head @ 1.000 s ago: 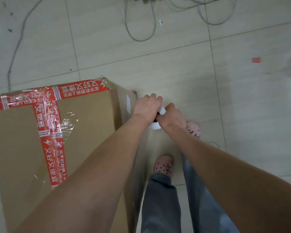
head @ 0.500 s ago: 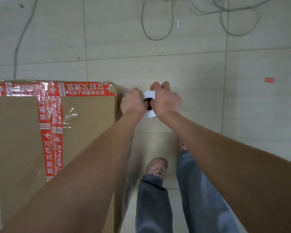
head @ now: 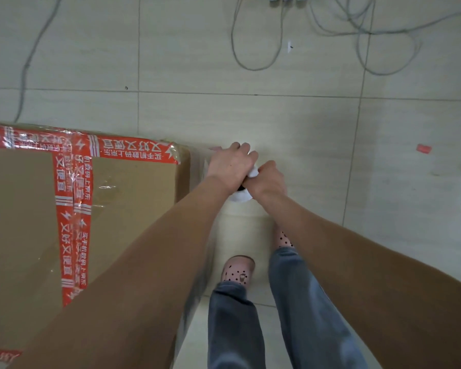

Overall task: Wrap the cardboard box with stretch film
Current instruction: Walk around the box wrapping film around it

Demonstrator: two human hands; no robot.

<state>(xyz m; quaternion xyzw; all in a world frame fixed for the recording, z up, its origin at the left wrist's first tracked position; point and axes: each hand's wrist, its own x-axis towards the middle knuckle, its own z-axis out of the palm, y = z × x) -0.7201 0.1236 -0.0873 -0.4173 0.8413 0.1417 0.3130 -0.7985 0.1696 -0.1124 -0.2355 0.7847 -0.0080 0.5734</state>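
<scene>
A large cardboard box (head: 128, 198) sealed with red printed tape stands on the floor at the left; clear film glints over its top and right side. Just past its far right corner, both hands hold a white stretch film roll (head: 240, 197) upright. My left hand (head: 230, 165) grips the roll's top from the box side. My right hand (head: 268, 179) grips it from the right. Most of the roll is hidden under the hands. A sheet of clear film (head: 205, 257) runs down along the box's right side.
Grey cables (head: 253, 63) loop over the tiled floor at the top. A small red scrap (head: 423, 148) lies on the floor at the right. My legs in blue jeans and pink perforated clogs (head: 237, 271) stand right beside the box's right side.
The hands and roll have shifted a little right, clear of the box's far corner. My left hand now lies over the roll's top, and the view has turned slightly.
</scene>
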